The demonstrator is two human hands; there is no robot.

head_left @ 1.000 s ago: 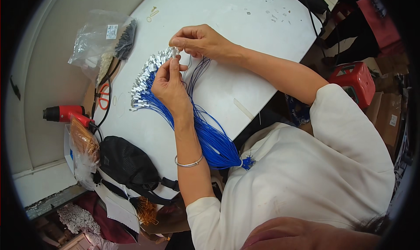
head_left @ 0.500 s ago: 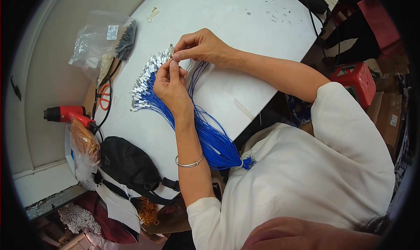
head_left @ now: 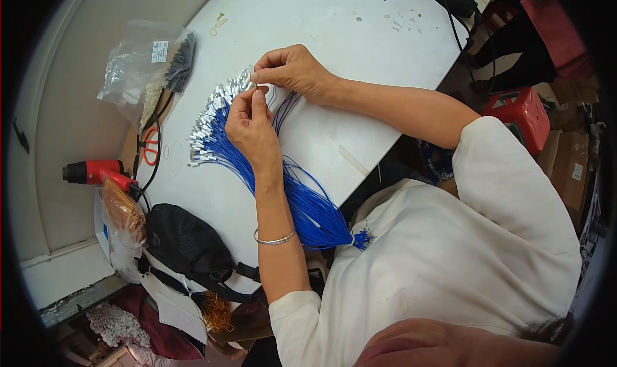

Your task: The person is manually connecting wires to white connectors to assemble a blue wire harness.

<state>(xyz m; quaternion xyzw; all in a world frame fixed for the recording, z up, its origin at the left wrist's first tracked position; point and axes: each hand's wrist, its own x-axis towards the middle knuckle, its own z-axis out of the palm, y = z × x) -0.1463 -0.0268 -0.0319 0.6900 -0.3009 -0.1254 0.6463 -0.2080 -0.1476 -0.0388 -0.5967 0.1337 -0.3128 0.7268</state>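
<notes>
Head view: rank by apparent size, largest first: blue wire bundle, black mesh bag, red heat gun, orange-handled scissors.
1. Blue wire bundle
2. Black mesh bag, somewhat smaller
3. Red heat gun
4. Orange-handled scissors, partly hidden by a cable

Fisheye rim distortion makes 3 versus 4 less sure.

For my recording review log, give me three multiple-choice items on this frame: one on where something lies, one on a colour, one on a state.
1. Where does the red heat gun lie?
A. At the table's left edge
B. On the person's lap
C. Under the right hand

2. What colour are the wires in the wire bundle?
A. Green
B. Blue
C. Yellow

3. What are the two hands doing?
A. Resting flat and apart
B. Pinching at the same silver-tipped wire end
C. Gripping the scissors

Answers:
1 A: it lies left of the fanned bundle, near the orange-handled scissors.
2 B: blue strands run from the silver tips to a tied end by the torso.
3 B: left hand and right hand meet fingertip to fingertip at the fan's top.
</notes>
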